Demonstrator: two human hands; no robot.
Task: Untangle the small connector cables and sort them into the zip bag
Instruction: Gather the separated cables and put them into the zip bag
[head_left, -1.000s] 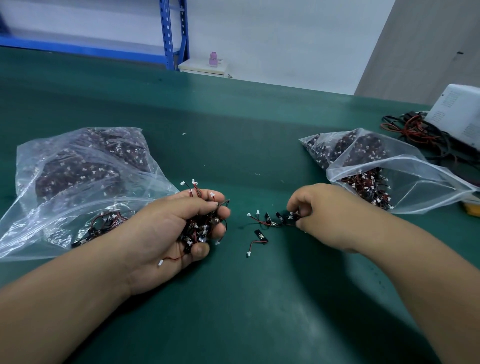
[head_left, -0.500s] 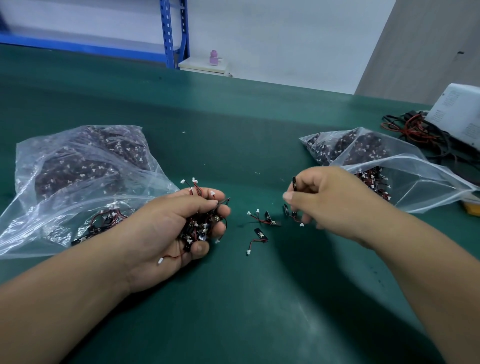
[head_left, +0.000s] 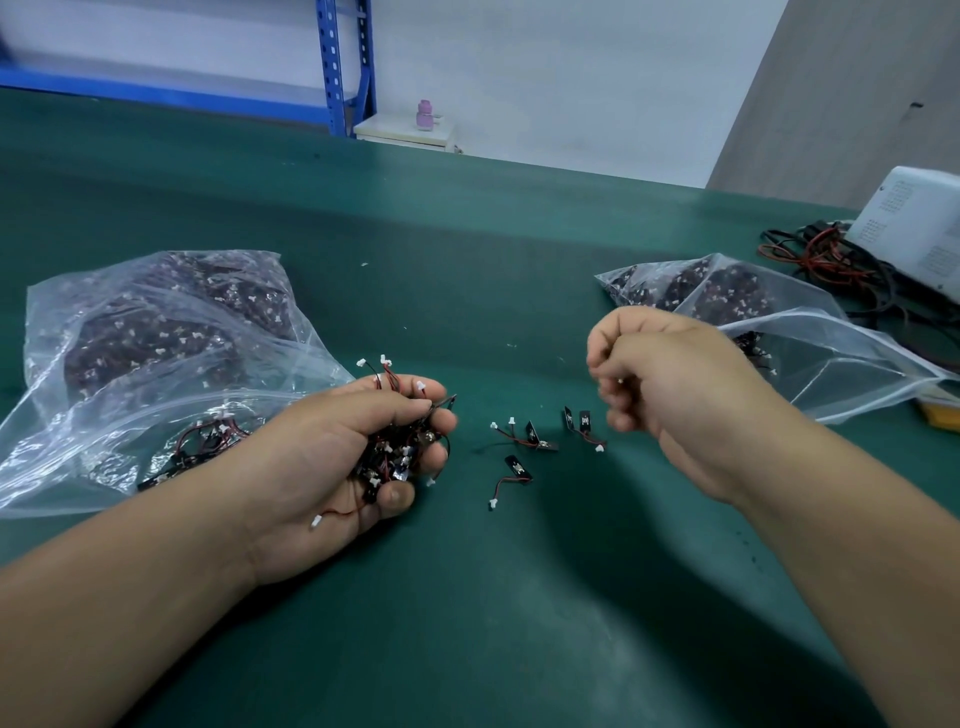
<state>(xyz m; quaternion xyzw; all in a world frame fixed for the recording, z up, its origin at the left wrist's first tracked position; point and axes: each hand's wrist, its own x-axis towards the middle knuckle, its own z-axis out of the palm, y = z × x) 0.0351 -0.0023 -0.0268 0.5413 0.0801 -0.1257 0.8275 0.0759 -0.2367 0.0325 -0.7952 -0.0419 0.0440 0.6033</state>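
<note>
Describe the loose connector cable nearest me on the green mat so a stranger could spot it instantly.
On the green mat, look in the gap between the left hand, gripping a tangled bundle, and the right hand, where a few loose cables lie. The target cable lies alone, nearest the person: a black tab with a thin wire curling down to a white plug.
</note>
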